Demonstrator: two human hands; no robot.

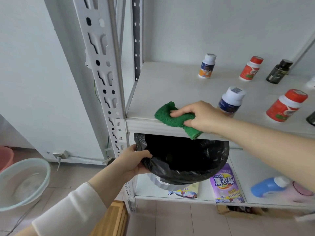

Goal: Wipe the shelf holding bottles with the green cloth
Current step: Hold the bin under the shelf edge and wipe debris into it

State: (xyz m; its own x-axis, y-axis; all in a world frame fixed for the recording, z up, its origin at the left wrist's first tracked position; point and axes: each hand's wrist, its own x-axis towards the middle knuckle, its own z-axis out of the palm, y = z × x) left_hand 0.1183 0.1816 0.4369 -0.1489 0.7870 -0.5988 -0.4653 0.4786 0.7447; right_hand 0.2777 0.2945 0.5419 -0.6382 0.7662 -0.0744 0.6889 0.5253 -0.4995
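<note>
A: Nearest, low on the left: white sleeve (68, 212), angled up toward the left hand (134, 159).

B: Anything further left?

A: Pale basin (25, 160) on the floor, water inside, well apart from the rack. Then slotted white post (102, 65), upright at the left front corner of the shelf (162, 86).

B: And the left hand?

A: Just right of the post, below the shelf's front lip. Curled tight round the rim of a black-lined bin (187, 174), thumb on top of the liner. Bin mouth open toward the camera, far rim tucked under the lip.

B: Green cloth?

A: Green cloth (172, 116) bunched on the shelf's front edge, left of the bottles and directly above the bin, one tail hanging over the lip. Clutched by the right hand (201, 116), fingers curled over the top.

B: Room to move?

A: Bare board left of the cloth as far as the post, and behind, back to the wall. Tighter to the right: blue-and-white bottle (230, 103) just beside the right wrist, red-capped bottle (286, 106) further along near the front. Along the back, well apart: small white-capped bottle (207, 66), second red bottle (251, 68), dark bottle (279, 71), all upright.

B: Below?

A: Lower shelf (238, 160), right of the bin: purple packet (225, 184), then blue jug (267, 186) with a white cap.
</note>
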